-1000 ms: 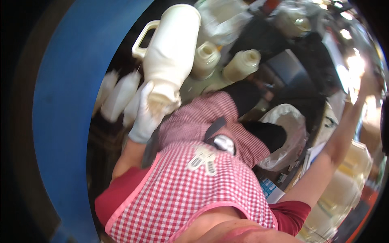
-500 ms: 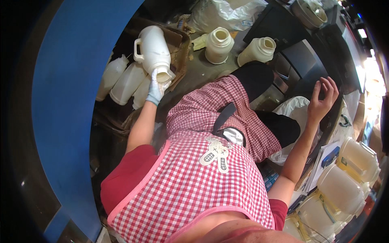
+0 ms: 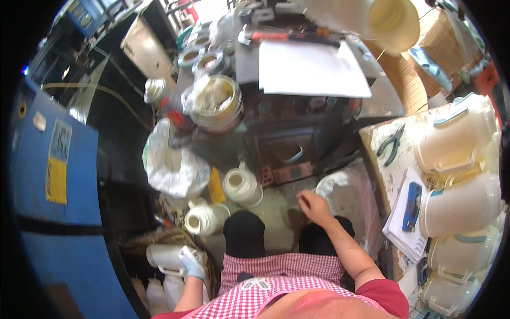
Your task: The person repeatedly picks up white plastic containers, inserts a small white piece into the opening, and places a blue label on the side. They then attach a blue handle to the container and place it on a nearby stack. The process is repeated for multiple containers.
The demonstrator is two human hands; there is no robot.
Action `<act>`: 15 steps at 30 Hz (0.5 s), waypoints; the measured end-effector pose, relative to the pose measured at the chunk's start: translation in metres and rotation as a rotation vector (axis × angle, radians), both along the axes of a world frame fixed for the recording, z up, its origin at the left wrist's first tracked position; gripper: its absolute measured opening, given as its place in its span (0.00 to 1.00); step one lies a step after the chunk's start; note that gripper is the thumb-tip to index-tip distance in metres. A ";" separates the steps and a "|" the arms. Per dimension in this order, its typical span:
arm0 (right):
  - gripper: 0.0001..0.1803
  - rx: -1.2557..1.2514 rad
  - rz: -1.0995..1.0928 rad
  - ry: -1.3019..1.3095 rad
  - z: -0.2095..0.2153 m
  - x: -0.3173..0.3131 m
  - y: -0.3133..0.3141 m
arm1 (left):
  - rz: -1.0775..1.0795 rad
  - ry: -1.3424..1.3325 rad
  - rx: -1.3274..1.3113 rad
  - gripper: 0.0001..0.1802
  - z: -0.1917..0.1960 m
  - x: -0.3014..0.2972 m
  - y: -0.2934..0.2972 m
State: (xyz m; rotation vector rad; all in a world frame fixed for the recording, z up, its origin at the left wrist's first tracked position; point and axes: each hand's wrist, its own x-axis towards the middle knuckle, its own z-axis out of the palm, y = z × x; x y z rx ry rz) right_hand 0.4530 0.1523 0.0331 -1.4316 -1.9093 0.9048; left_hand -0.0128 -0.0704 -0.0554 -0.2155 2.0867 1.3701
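Observation:
At the lower left, my left hand, in a pale glove, is closed at the neck end of a white plastic jug. That jug lies on its side above several other white jugs. My bare right hand hangs just past my right knee, empty, its fingers loosely bent. Two cream jugs stand on the floor beyond my knees: one is in the middle, and the other is nearer, by my left knee. Their open mouths face me.
On the right bench lie pliers, papers with a blue clip-like object, and several translucent jugs. Plastic bags stand left and right. Ahead, a dark cabinet bears tape rolls, a bucket and white sheets.
My view has swung up and round toward the cabinet. The jug in my left hand is now lower, among the other jugs. My right hand has come down near my knee, fingers more bent.

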 end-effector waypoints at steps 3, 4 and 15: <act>0.10 -0.153 -0.080 -0.069 -0.036 0.016 0.018 | -0.579 0.495 0.275 0.11 0.144 0.086 0.127; 0.11 -0.176 -0.123 -0.071 -0.039 0.016 0.017 | -0.728 0.433 0.385 0.11 0.206 0.116 0.157; 0.13 -0.623 -0.335 0.486 0.088 -0.029 -0.018 | -1.101 0.057 0.512 0.13 0.419 0.153 0.269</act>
